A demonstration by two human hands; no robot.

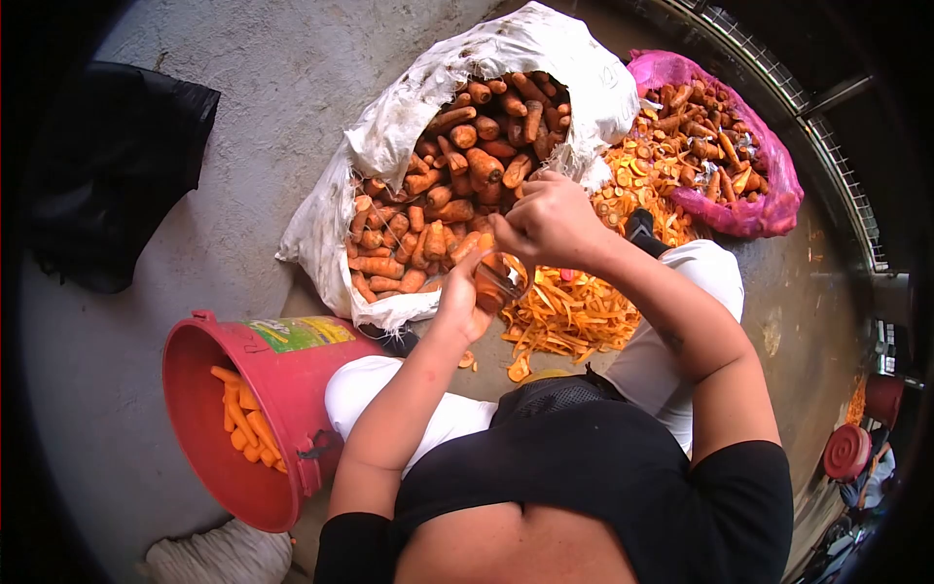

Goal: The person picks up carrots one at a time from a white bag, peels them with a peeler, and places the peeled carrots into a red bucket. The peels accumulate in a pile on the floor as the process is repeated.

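My left hand (465, 300) is closed around a carrot (486, 289), partly peeled, with its bright orange end pointing up. In my right fist (553, 222) is a peeler (526, 280); its curved frame is blurred and lies against or very close to the carrot, and its handle is mostly hidden by my fingers. Just beyond both hands, an open white sack (384, 146) lies full of unpeeled carrots (482, 165). Below my right forearm, a heap of orange peelings (569, 316) covers the floor between my legs.
To the left, a red bucket (311, 394) lies tilted with peeled carrots (251, 423) inside. A pink sack (778, 200) of carrots and scraps stands at the upper right. Black cloth or plastic (122, 165) lies far left, a pale sack (224, 557) lower left. Another person (879, 477) is far right.
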